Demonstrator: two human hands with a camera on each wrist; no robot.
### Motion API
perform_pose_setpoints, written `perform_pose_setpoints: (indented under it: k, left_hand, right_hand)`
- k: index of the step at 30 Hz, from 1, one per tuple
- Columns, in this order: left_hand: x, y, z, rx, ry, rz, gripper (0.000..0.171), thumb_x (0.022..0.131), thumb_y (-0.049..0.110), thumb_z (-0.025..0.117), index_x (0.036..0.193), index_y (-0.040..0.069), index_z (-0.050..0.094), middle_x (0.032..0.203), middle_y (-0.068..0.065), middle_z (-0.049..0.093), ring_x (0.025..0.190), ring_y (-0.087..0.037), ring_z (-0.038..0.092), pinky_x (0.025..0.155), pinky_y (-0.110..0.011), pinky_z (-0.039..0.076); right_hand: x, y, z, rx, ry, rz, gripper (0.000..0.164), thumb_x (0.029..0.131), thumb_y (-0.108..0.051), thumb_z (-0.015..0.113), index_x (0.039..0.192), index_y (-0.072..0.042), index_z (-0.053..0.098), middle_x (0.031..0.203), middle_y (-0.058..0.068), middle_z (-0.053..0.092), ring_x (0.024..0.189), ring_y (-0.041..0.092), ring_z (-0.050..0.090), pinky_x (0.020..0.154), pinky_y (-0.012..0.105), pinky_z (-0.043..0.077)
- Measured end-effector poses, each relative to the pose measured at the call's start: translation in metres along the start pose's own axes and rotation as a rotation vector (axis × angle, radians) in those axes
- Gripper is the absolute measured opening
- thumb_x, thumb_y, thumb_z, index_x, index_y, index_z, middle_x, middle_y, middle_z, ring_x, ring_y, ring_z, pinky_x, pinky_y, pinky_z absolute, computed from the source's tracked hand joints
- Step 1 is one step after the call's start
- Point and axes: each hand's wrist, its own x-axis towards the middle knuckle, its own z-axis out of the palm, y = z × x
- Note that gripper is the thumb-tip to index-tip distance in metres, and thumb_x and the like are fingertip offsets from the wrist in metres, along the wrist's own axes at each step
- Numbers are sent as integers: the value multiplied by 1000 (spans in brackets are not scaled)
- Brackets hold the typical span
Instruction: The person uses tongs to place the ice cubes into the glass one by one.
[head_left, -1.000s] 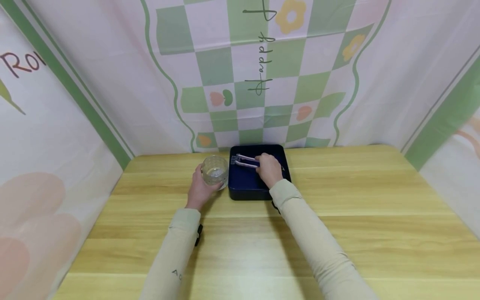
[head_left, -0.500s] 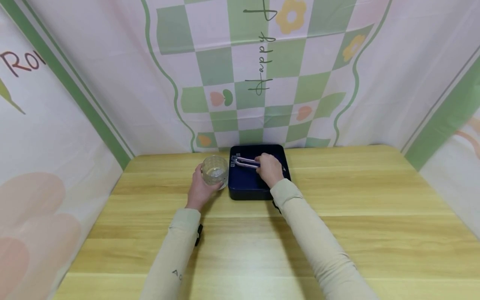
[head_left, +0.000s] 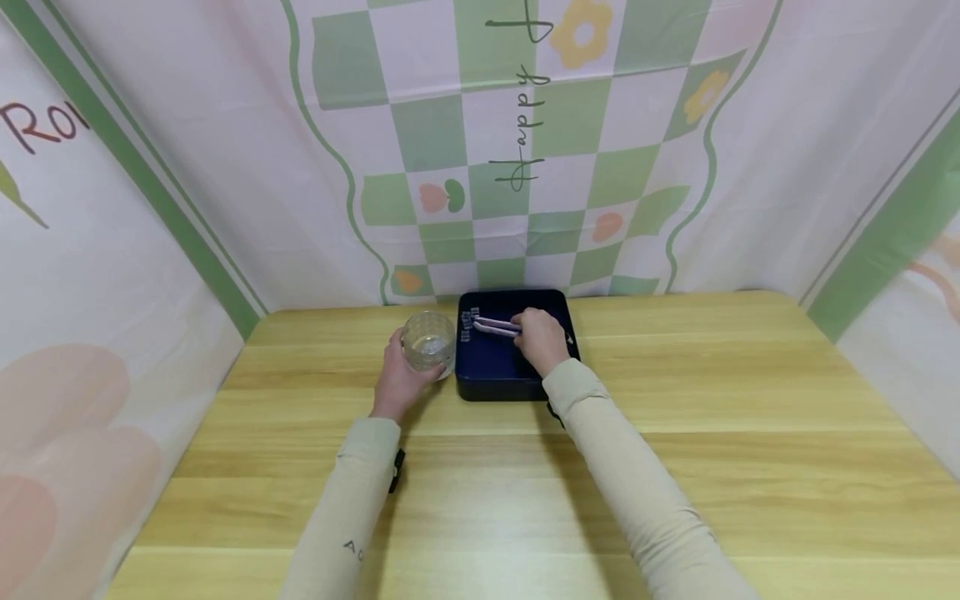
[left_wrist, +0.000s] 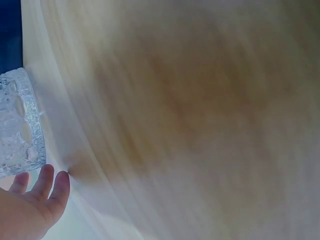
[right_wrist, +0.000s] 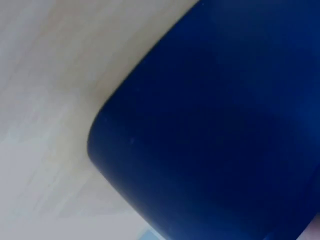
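Note:
In the head view my left hand [head_left: 402, 382] grips a clear glass [head_left: 430, 337] from its near left side, thumb on the right and fingers on the left. The left wrist view shows the cut-pattern wall of the glass [left_wrist: 19, 125] with fingertips at its rim. My right hand [head_left: 542, 340] holds pale tongs [head_left: 495, 327] over a dark blue tray [head_left: 495, 388]. Their arms stand close together, tips pointing left at several small clear pieces [head_left: 466, 332] along the tray's left side. The right wrist view shows mostly the tray [right_wrist: 190, 130], with a bit of skin at its lower right edge.
The tray stands at the back of a wooden table [head_left: 465, 500], close to a checked fabric backdrop [head_left: 502, 267]. The glass is directly left of the tray. Fabric walls [head_left: 112, 333] border the table on both sides.
The arms of the tongs have come closer together, and more of the clear pieces show around their tips. The left hand and the glass have stayed in place.

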Motion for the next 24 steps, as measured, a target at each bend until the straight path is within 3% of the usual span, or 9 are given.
perform_pose_setpoints:
  k: [12, 24]
  left_hand:
    - [1, -2, 1, 10, 5, 7, 94, 75, 28, 80, 148, 10, 23, 144, -20, 40, 133, -37, 43, 108, -55, 40]
    - [0, -3, 1, 11, 9, 19, 95, 74, 28, 80, 148, 9, 23, 144, -20, 40, 133, -37, 43, 108, -55, 39]
  right_hand:
    - [3, -3, 3, 70, -64, 57, 36, 84, -4, 65, 121, -4, 66, 116, 15, 67, 105, 34, 63, 85, 45, 55]
    - [6, -13, 8, 51, -70, 53, 37, 84, -7, 68, 121, -3, 65, 113, 16, 66, 102, 31, 64, 85, 42, 56]
